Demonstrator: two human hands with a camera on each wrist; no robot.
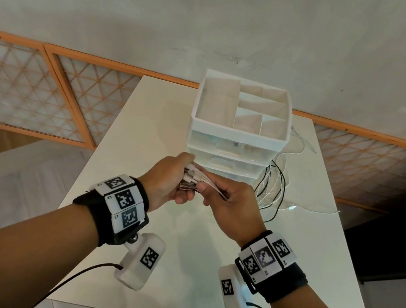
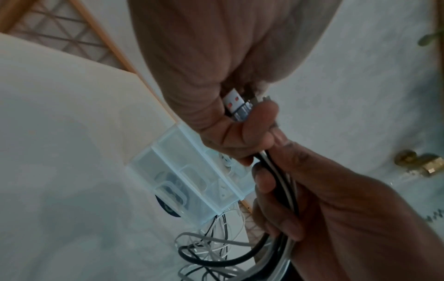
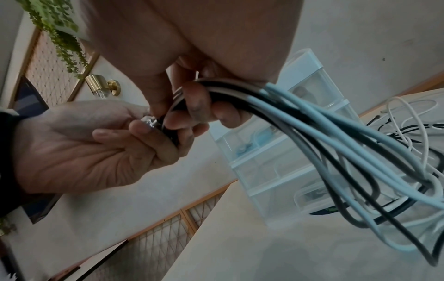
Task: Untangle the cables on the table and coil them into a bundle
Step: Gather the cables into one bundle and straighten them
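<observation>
Several white and black cables (image 1: 273,189) trail from my hands to a loose tangle on the table to the right of the drawer unit. My left hand (image 1: 169,183) grips the gathered plug ends (image 1: 189,179) of these cables above the table's middle. The silver USB plugs (image 2: 236,106) show between its thumb and fingers. My right hand (image 1: 231,201) sits just right of the left and holds the same strands (image 3: 312,121) a little further along, fingers curled round them. Beyond that grip the strands (image 2: 216,252) hang down in loops.
A white plastic drawer unit (image 1: 238,132) with an open divided top tray stands at the back of the white table (image 1: 136,124), right behind my hands. Orange-framed lattice panels (image 1: 37,88) line the wall. The table's right edge borders a dark floor area.
</observation>
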